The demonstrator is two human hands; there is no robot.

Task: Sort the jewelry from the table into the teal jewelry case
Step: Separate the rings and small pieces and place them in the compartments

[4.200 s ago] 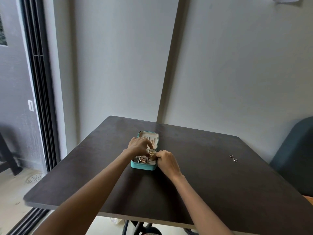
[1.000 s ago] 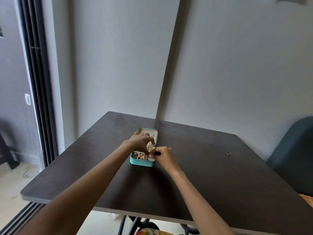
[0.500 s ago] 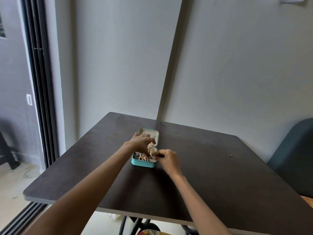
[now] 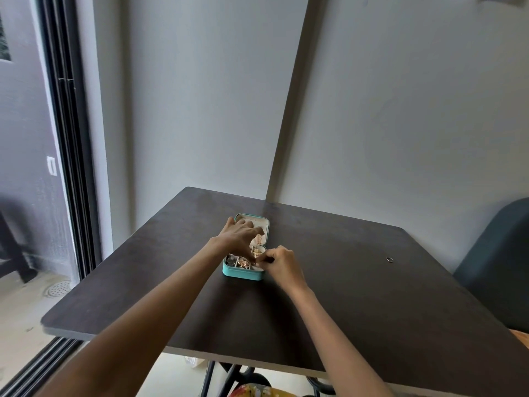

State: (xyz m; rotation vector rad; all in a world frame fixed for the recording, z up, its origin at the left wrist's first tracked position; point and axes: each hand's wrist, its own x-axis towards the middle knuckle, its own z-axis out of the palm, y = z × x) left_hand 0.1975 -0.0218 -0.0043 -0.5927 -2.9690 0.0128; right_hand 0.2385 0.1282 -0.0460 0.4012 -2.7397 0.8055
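No brand, label or writing is legible on the teal jewelry case [image 4: 242, 275], a small rounded-corner box that lies open near the middle of the dark matte table [image 4: 357, 296], its pale-lined lid folded back flat and its compartments holding gold-coloured pieces. My left hand [image 4: 239, 234] hovers over the lid and hinge with fingers spread and relaxed, while my right hand [image 4: 282, 262] pinches a small item, too small to identify, at the case's right edge, both placed much as half a second ago. A single thin metal ring [image 4: 389, 259] lies well apart at the table's right, where 4.2 s ago two small pieces lay.
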